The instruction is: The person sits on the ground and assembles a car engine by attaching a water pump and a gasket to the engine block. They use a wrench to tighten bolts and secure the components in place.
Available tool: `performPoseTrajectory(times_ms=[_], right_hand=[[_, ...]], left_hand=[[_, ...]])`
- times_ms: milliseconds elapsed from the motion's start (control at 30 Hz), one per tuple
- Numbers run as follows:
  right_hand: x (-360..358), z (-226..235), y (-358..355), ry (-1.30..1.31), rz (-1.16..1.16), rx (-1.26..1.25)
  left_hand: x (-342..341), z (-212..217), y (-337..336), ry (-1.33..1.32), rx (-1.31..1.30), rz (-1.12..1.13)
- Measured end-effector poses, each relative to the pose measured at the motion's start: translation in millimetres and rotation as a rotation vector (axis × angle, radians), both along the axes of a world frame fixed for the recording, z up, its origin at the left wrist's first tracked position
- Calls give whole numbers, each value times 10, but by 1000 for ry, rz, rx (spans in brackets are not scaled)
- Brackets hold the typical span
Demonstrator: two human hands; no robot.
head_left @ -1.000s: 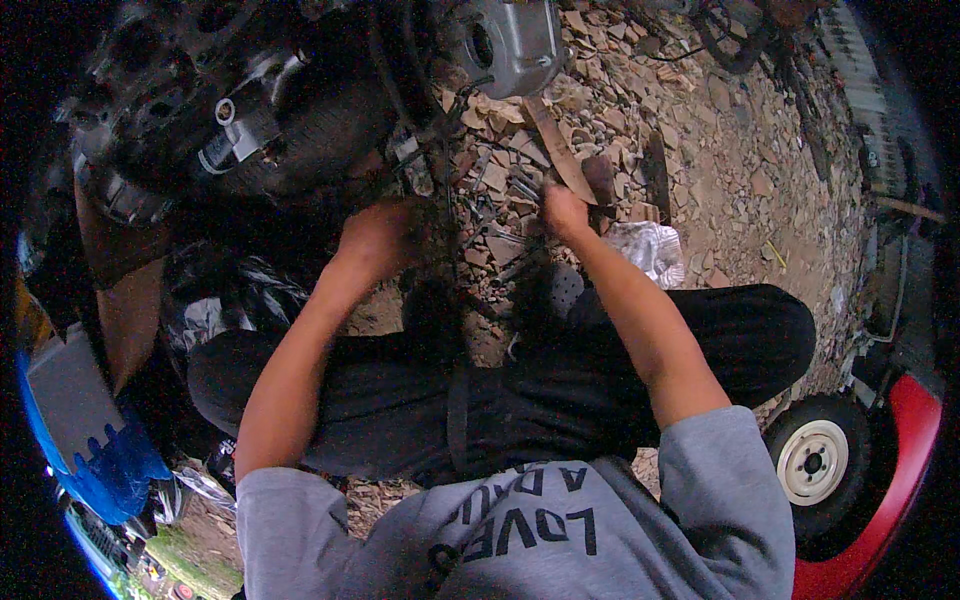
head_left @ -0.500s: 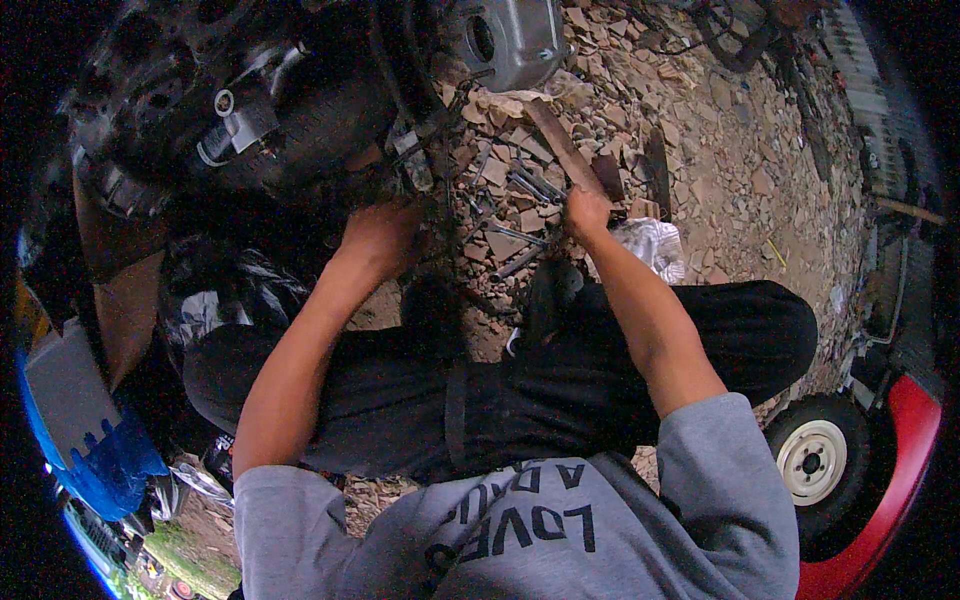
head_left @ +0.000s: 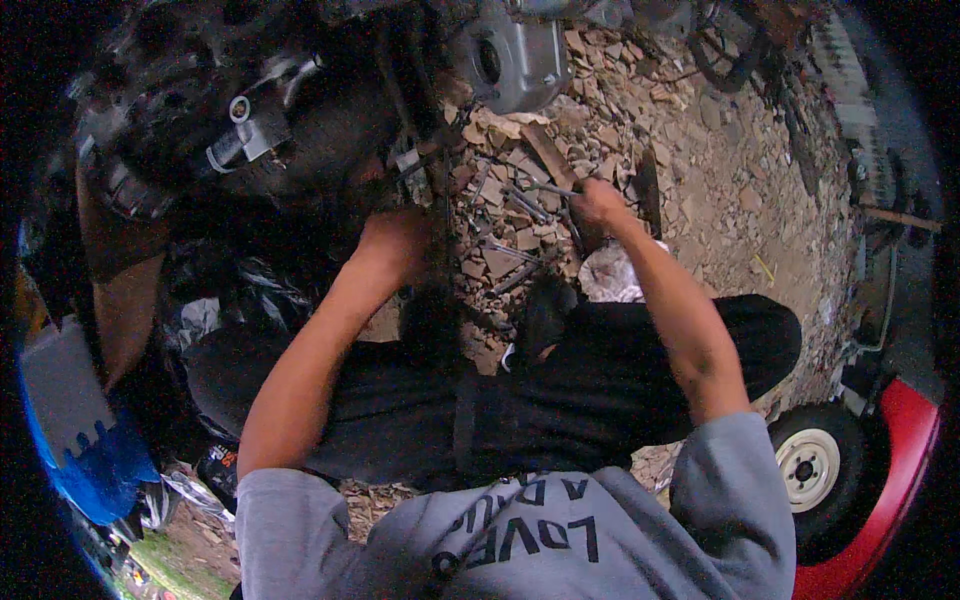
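My right hand point(head_left: 600, 203) is closed round one end of a slim metal wrench point(head_left: 552, 189), which points left over the rubble. Under it lie several more metal hand tools point(head_left: 527, 203), and a flat brown strip point(head_left: 545, 150) slants away just beyond. My left hand point(head_left: 393, 243) is at the dark, greasy mechanical assembly point(head_left: 330, 130) on the left. Shadow and blur hide its fingers, so whether it holds anything does not show. Close ahead of it is a small light metal bracket point(head_left: 410, 162).
A grey metal housing point(head_left: 515, 65) with a round hole stands at the far middle. Broken stone point(head_left: 690, 150) covers the ground. Crumpled whitish plastic point(head_left: 612, 272) lies by my right knee. Another person's arm point(head_left: 130, 310) is at the left. A wheel point(head_left: 810, 470) and red panel point(head_left: 905, 450) are lower right.
My right hand has moved slightly right and lifted a wrench from among the tools by the brown strip. My left hand stays about where it was, and the view has shifted a little.
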State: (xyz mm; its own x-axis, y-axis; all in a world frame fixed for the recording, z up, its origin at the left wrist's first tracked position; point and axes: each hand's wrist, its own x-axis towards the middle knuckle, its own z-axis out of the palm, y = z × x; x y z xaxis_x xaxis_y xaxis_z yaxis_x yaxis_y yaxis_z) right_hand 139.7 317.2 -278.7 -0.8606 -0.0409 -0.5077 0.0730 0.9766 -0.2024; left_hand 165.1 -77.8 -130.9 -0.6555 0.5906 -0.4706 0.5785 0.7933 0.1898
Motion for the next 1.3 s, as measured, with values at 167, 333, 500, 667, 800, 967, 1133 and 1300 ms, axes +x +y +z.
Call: performPoseTrajectory(times_ms=[167, 333, 500, 667, 800, 967, 1133, 1300], right_hand=[[-337, 1511, -240, 116, 289, -278], [-30, 2765, -745, 243, 325, -333], [294, 3113, -872, 453, 259, -427], [400, 3346, -953, 485, 221, -503], [506, 3421, -1032, 428, 177, -577], [510, 3687, -989, 609, 136, -531], [453, 4162, -1079, 727, 14, -306], [211, 4333, -1258, 783, 76, -184]], left_hand=[[-124, 501, 124, 121, 317, 190], [-254, 929, 285, -3, 735, 377], [-217, 1266, 366, -244, 1059, 547], [-103, 1332, 319, -207, 1173, 602], [-80, 1294, 370, -194, 1230, 562], [-227, 1398, 508, -88, 1285, 505], [-617, 1325, 615, 26, 1469, 610], [-873, 1202, 658, 188, 1485, 604]])
